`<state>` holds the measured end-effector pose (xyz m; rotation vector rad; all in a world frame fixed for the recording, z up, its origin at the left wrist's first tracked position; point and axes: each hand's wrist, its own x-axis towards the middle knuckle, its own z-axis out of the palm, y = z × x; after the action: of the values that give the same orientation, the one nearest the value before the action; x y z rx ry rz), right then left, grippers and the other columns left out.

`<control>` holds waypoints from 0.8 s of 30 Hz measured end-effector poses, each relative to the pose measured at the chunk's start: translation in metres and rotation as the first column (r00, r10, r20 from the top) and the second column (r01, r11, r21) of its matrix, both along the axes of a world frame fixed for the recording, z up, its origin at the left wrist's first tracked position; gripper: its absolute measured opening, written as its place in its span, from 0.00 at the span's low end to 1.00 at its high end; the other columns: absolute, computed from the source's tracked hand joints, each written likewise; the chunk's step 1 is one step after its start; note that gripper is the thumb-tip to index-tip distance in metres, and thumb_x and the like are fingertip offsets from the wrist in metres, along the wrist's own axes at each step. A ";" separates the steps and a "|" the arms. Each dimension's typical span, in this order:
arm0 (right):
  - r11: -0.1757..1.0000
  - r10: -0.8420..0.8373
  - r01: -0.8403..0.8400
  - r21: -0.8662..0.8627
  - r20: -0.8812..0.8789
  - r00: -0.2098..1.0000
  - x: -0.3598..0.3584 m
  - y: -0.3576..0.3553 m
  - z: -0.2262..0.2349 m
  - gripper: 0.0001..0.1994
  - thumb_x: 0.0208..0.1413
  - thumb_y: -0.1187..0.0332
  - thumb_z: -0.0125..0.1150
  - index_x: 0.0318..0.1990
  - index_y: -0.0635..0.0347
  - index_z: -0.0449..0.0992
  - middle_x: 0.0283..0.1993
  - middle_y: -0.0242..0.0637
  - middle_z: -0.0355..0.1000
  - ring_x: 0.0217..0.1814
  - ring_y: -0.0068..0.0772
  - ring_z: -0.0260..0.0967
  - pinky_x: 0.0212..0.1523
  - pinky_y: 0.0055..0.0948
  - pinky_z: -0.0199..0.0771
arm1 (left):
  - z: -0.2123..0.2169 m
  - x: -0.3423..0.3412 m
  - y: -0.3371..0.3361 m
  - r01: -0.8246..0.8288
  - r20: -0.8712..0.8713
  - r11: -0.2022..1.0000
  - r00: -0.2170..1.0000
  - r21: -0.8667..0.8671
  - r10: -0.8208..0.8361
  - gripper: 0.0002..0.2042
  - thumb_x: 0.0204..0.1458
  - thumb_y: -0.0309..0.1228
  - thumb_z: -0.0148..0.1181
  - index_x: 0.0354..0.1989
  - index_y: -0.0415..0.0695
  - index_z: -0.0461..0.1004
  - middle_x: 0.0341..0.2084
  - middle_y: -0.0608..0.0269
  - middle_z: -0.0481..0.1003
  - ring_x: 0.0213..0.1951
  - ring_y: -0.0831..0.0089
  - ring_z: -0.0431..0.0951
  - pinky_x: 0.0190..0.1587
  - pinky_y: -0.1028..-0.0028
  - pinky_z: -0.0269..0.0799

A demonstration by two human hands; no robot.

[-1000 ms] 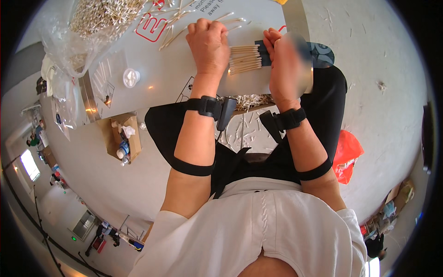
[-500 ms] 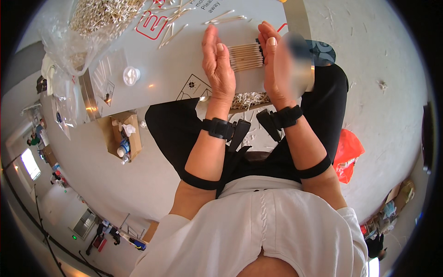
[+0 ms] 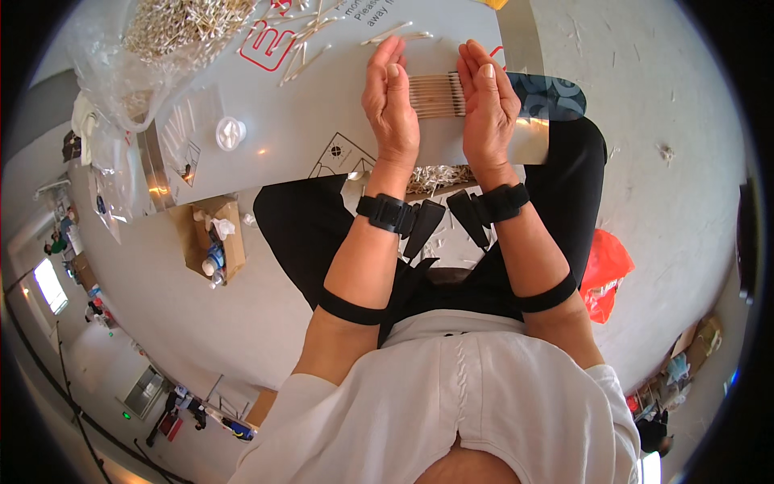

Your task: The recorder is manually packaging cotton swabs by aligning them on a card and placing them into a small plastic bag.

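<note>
A row of wooden-stick cotton swabs (image 3: 436,95) lies side by side on the grey printed board (image 3: 266,165), between my two hands. My left hand (image 3: 391,109) stands on edge at the row's left end, fingers stretched out and thumb up. At the opposite end is my right hand (image 3: 488,113), also upright with straight fingers, its palm turned toward the swabs. Both palms are at or very near the swab tips; firm contact cannot be made out. Farther up the board, several loose swabs (image 3: 306,40) are scattered.
A clear plastic bag heaped with swabs (image 3: 189,28) sits at the far left, near a small round translucent container (image 3: 230,133). Below the board's near edge more swabs (image 3: 439,177) show. An open cardboard box (image 3: 211,238) and a red bag (image 3: 606,274) rest on the floor.
My left hand and the row of swabs have shifted slightly right. My right hand remains at the row's right end, now seen without the earlier blur.
</note>
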<state>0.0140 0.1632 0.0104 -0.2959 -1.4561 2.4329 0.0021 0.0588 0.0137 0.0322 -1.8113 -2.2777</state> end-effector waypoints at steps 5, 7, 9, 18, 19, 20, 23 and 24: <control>1.000 0.012 -0.011 -0.018 0.036 0.999 0.001 0.006 0.001 0.20 0.70 0.64 0.43 0.60 0.74 0.66 0.61 0.48 0.66 0.66 0.39 0.63 0.70 0.35 0.60 | 0.001 -0.016 -0.020 -0.154 -0.090 0.891 0.988 -0.427 0.128 0.11 0.58 0.24 0.57 0.48 0.39 0.74 0.45 0.60 0.73 0.51 0.66 0.71 0.55 0.65 0.66; 1.000 0.012 -0.011 -0.026 0.038 0.999 0.000 0.006 0.002 0.20 0.70 0.64 0.44 0.60 0.74 0.66 0.61 0.47 0.66 0.65 0.38 0.64 0.70 0.34 0.60 | 0.002 -0.031 -0.027 -0.293 -0.289 0.495 0.953 -0.818 0.087 0.11 0.48 0.22 0.62 0.41 0.45 0.76 0.37 0.59 0.70 0.44 0.58 0.69 0.48 0.62 0.67; 1.000 0.015 -0.014 -0.022 0.052 0.999 0.000 0.005 0.003 0.20 0.70 0.64 0.44 0.59 0.74 0.66 0.60 0.47 0.67 0.65 0.38 0.64 0.69 0.34 0.61 | 0.003 -0.042 -0.032 -0.272 -0.272 0.443 0.960 -0.854 0.066 0.09 0.47 0.23 0.64 0.38 0.46 0.78 0.35 0.62 0.71 0.43 0.59 0.69 0.49 0.63 0.66; 0.996 -0.009 0.014 -0.093 0.052 0.999 -0.002 0.007 -0.001 0.19 0.68 0.62 0.49 0.57 0.69 0.71 0.57 0.44 0.71 0.60 0.32 0.68 0.65 0.30 0.67 | 0.005 -0.039 -0.018 -0.163 -0.208 0.331 0.972 -0.929 -0.105 0.06 0.40 0.23 0.67 0.24 0.47 0.77 0.29 0.67 0.70 0.40 0.62 0.67 0.44 0.63 0.63; 0.995 -0.009 0.014 -0.094 0.051 0.999 -0.002 0.007 -0.001 0.19 0.68 0.62 0.49 0.57 0.69 0.71 0.57 0.44 0.71 0.60 0.32 0.68 0.65 0.30 0.67 | 0.004 -0.035 -0.019 -0.126 -0.177 0.338 0.976 -0.933 -0.124 0.06 0.40 0.23 0.67 0.24 0.47 0.77 0.29 0.67 0.70 0.40 0.62 0.68 0.44 0.63 0.63; 0.995 -0.012 0.017 -0.098 0.054 0.998 -0.002 0.006 0.000 0.19 0.68 0.62 0.49 0.57 0.69 0.71 0.57 0.44 0.70 0.60 0.32 0.68 0.65 0.30 0.66 | 0.005 -0.032 -0.020 -0.112 -0.166 0.345 0.977 -0.932 -0.132 0.05 0.40 0.23 0.66 0.24 0.48 0.77 0.30 0.67 0.70 0.40 0.62 0.68 0.44 0.62 0.63; 0.996 -0.002 0.008 -0.088 0.064 0.998 -0.001 0.005 0.002 0.19 0.69 0.64 0.46 0.58 0.72 0.68 0.58 0.46 0.69 0.62 0.35 0.66 0.67 0.32 0.64 | 0.006 -0.033 -0.024 -0.068 -0.122 0.395 0.986 -0.916 -0.114 0.04 0.41 0.24 0.66 0.23 0.47 0.77 0.29 0.67 0.71 0.40 0.62 0.69 0.44 0.62 0.63; 0.997 0.008 -0.003 -0.073 0.071 0.997 -0.001 0.005 0.003 0.20 0.69 0.65 0.44 0.59 0.75 0.66 0.60 0.49 0.67 0.64 0.38 0.65 0.69 0.33 0.62 | 0.008 -0.035 -0.026 -0.068 -0.122 0.394 0.986 -0.916 -0.113 0.04 0.41 0.24 0.66 0.23 0.47 0.77 0.29 0.67 0.71 0.40 0.62 0.69 0.44 0.62 0.63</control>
<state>0.0128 0.1686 0.0134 -0.3989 -1.4007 2.5070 -0.0329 0.0333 0.0216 -0.3657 -2.6888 -0.8894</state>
